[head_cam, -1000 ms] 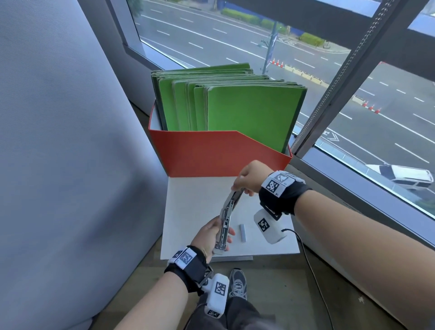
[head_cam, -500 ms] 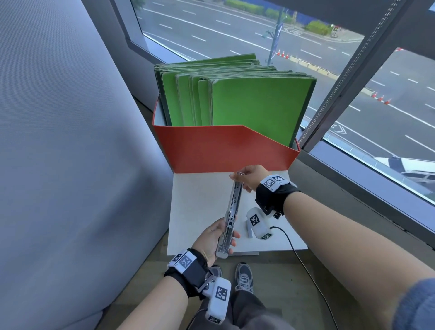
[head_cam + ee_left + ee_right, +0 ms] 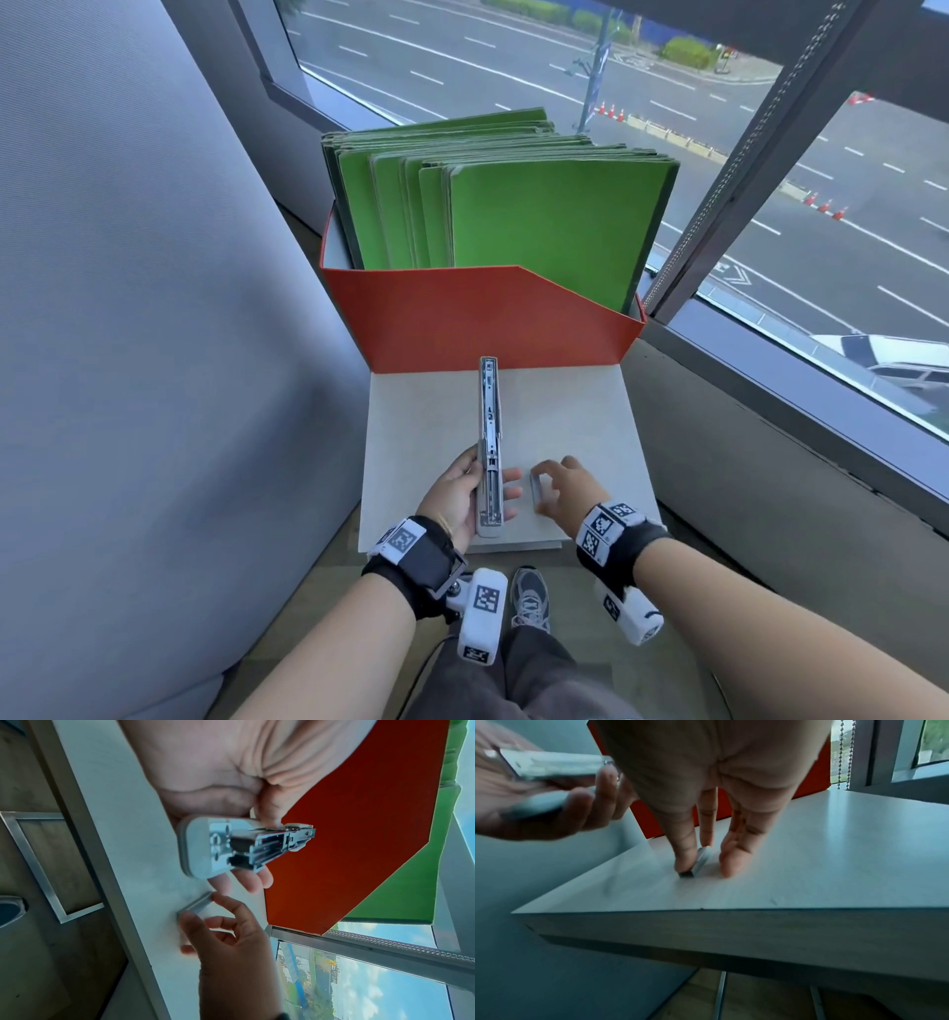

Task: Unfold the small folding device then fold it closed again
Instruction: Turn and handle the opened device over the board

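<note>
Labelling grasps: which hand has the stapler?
The left hand grips the opened stapler above the table; the right hand only pinches the staple strip lying on it.

In the right wrist view the folding device (image 3: 552, 764) is blurred and its far end is hidden behind the right hand (image 3: 718, 780), whose fingers cover part of the small grey strip (image 3: 702, 859), while the red box (image 3: 462, 318) hides the green folders' (image 3: 539, 216) lower parts.

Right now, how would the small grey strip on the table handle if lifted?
The grey strip is thin and small, so probably light. Its straight bar shape suggests stiffness. On the smooth white table, it may slide when pinched.
</note>
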